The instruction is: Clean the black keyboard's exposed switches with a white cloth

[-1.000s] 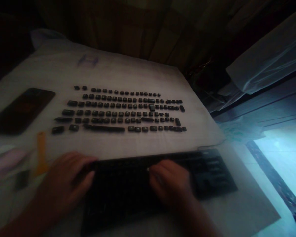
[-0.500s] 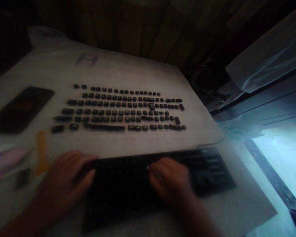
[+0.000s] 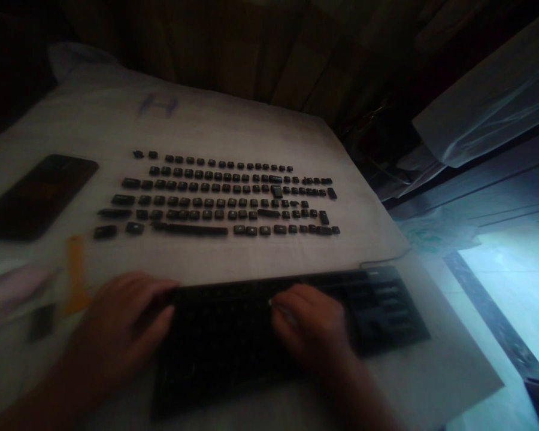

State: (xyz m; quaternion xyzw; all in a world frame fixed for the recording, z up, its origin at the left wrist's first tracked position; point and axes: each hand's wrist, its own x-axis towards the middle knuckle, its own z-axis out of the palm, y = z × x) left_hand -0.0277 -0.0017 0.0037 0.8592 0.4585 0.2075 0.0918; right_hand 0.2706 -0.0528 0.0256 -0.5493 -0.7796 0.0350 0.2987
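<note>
A black keyboard base (image 3: 224, 341) lies in front of me on the white-covered table, its middle too dark to show detail. My left hand (image 3: 121, 323) grips its left end, fingers at the upper left corner and thumb along the side. Over the middle of the base my right hand (image 3: 312, 320) is closed, fingertips pinched together near the upper rows. A tiny pale spot shows at those fingertips; I cannot tell whether it is a nail or something held. Beyond the keyboard, loose black keycaps (image 3: 206, 202) lie in several rows, with a long space bar (image 3: 197, 230) in the nearest one.
A dark smartphone (image 3: 40, 194) lies at the left. Nearer are an orange strip-like tool (image 3: 75, 275), a pinkish item (image 3: 20, 284) and a small dark square (image 3: 41, 322). A cable (image 3: 384, 262) leaves the keyboard's back edge. The table's right edge (image 3: 359, 167) drops to the floor.
The view has shifted very slightly. Both hands stay in nearly the same place on the keyboard, and the keycaps lie as before.
</note>
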